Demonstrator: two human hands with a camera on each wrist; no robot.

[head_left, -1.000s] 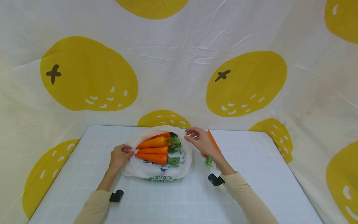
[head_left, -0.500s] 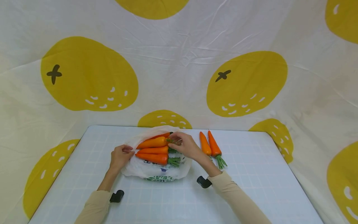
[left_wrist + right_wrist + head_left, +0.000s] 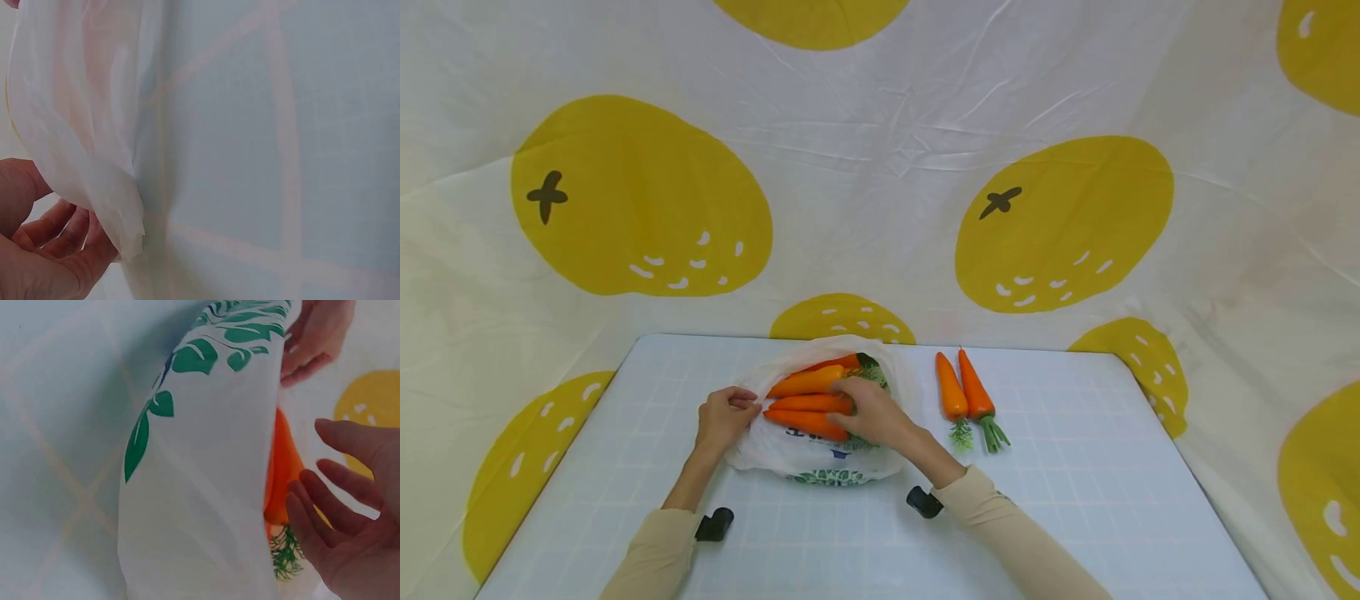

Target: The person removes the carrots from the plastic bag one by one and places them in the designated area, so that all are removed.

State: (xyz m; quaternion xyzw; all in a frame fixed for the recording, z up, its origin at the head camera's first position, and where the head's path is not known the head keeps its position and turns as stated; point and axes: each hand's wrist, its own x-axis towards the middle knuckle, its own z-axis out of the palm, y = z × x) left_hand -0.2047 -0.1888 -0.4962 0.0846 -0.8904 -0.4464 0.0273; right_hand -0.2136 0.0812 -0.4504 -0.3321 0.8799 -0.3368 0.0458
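The left hand [image 3: 721,423] pinches the rim of the bag [image 3: 775,460] at its left side; the left wrist view shows the thin film between thumb and fingers. Such limp film would probably sag shut and slide if let go, so this grip likely serves both to anchor the bag and to hold its mouth wide.

The bag lies on the table [image 3: 1075,500], its mouth facing up. At least four carrots [image 3: 805,382] show inside it, side by side with tips to the left and leafy tops to the right — an order that seems to put the thick, easily grasped ends near the right hand [image 3: 876,414]. That hand reaches in over the front carrots from the right, its thumb apart from its curved fingers, with nothing seen pinched between them; whether the fingertips touch a carrot cannot be told.

Two loose carrots [image 3: 976,387] lie on the table just right of the bag, tips away from the person and tops nearer. Set there, they are presumably within easy reach of the right hand — and out of the way of the opening. Whether their thick ends touch is unclear.
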